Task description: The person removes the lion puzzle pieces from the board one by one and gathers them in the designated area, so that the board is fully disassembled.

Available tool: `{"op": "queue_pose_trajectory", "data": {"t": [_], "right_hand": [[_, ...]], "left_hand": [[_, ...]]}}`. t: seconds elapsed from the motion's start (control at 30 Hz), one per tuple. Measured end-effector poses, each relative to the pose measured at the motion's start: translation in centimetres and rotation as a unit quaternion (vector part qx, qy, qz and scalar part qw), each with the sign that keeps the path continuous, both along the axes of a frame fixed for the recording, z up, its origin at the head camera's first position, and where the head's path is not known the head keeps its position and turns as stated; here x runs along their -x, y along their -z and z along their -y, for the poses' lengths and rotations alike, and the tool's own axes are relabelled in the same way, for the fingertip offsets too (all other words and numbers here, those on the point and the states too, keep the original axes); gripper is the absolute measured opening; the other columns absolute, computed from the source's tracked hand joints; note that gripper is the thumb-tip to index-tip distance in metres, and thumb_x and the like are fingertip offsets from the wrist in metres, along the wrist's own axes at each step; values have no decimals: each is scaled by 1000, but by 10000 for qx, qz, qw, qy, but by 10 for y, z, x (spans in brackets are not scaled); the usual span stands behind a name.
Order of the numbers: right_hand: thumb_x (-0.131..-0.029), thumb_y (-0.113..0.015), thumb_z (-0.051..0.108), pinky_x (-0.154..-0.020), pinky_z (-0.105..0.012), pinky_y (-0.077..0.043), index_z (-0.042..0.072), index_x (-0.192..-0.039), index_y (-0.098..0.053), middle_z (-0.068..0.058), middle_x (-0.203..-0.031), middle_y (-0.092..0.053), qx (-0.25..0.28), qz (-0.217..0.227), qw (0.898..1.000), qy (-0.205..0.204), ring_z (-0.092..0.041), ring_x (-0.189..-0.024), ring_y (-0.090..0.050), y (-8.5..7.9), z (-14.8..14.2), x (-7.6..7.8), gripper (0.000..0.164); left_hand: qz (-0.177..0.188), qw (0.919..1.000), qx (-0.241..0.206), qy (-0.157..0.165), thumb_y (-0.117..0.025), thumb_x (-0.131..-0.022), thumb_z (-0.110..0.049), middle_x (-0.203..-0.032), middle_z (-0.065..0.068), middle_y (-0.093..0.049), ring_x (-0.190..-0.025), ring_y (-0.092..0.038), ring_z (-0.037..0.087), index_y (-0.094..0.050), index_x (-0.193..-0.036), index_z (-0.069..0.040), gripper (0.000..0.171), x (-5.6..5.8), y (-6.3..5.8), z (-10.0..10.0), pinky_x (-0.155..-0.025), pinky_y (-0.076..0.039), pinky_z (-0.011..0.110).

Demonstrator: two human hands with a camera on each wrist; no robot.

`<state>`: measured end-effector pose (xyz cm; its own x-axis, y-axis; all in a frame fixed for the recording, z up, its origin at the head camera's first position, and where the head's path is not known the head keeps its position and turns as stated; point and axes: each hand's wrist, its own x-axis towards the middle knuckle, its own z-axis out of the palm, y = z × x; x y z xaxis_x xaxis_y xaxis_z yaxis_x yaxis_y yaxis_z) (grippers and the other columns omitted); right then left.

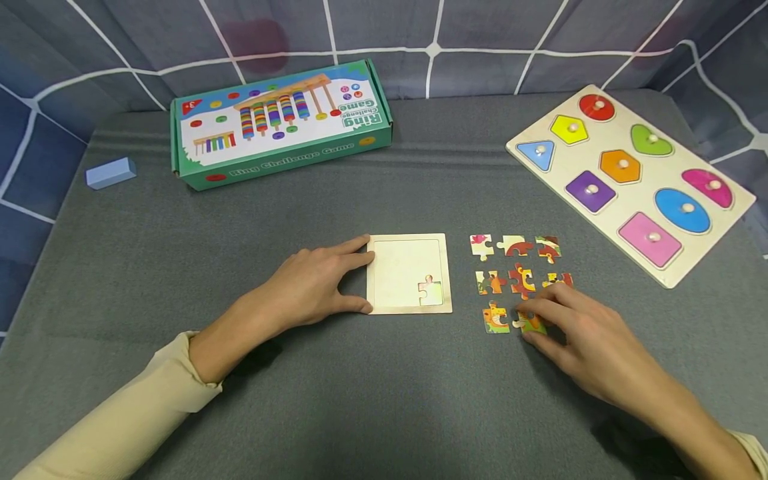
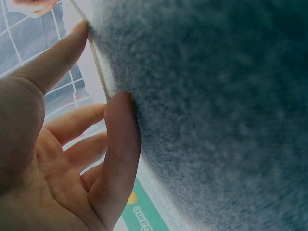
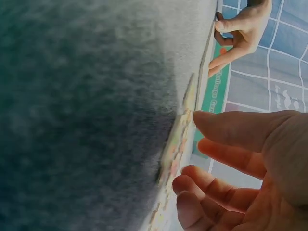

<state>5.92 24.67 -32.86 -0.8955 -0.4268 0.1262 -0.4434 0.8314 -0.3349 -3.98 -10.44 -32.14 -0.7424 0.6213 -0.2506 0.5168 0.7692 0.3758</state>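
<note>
A square wooden puzzle tray lies flat in the middle of the head view. One pale jigsaw piece with a green edge sits in its lower right corner. Against the tray's left edge my left hand rests, thumb and index finger spread to its two left corners. Right of the tray, several colourful jigsaw pieces lie in rows. My right hand pinches a green and orange jigsaw piece in the nearest row between thumb and index finger. Its other fingers partly cover a piece above.
A green Ring Challenge Game box stands at the back left, with a small blue block beside it. At the back right lies a knobbed shape board. A checked cloth hangs behind the grey tabletop.
</note>
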Motion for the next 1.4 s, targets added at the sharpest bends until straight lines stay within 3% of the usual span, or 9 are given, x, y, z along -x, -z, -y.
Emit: {"op": "queue_pose_trajectory", "data": {"t": [0.13, 0.37, 0.6, 0.77, 1.1, 1.4], "right_hand": [[-68, -89, 15, -70, -44, -49, 14, -118, -72, 3, -107, -62, 194, -24, 9998, 45, -14, -88, -59, -6, 4, 3, 52], [-79, -83, 18, -89, -53, -45, 14, -132, -64, -4, -132, -58, 577, 158, 9971, -478, -25, -116, -57, -14, 23, 17, 57], [-83, -81, 20, -85, -44, -48, 13, -131, -64, -1, -132, -57, 739, 677, 9916, -813, -18, -114, -56, -16, 51, 33, 51], [-83, -81, 19, -80, -40, -49, 14, -130, -65, -1, -130, -57, 753, 1119, 9866, -923, -14, -100, -60, -14, 69, 44, 50], [-82, -82, 17, -65, -28, -46, 13, -125, -66, 3, -120, -59, 894, 1777, 9740, -1083, -5, -70, -54, -10, 85, 63, 47], [-80, -82, 16, -69, -32, -43, 13, -123, -68, 4, -110, -58, 694, 1884, 9719, -1230, -13, -82, -50, -9, 91, 69, 45]], "left_hand": [[31, 10000, 8, -23, -83, -77, -47, -155, 11, -37, -127, -52, 34, -55, -142, -10, 80, 0, 0, 0, -90, -45, 60], [40, 10000, -34, -28, -83, -77, -47, -155, 11, -38, -127, -53, 33, -55, -142, -9, 80, 0, 1, 1, -90, -45, 60], [49, 10000, -6, -3, -81, -78, -48, -155, 9, -37, -125, -55, 32, -54, -143, -11, 80, 1, 1, 0, -89, -46, 57], [98, 9999, 118, 22, -80, -79, -50, -156, 8, -36, -125, -55, 31, -53, -144, -12, 80, 2, 1, -2, -90, -46, 57], [107, 9998, 162, 29, -79, -79, -51, -156, 9, -36, -126, -53, 32, -53, -144, -12, 80, 3, 1, -2, -90, -45, 59], [178, 9997, 160, -11, -79, -79, -51, -157, 9, -35, -126, -53, 32, -53, -144, -12, 80, 3, 0, -1, -91, -45, 58]]}}
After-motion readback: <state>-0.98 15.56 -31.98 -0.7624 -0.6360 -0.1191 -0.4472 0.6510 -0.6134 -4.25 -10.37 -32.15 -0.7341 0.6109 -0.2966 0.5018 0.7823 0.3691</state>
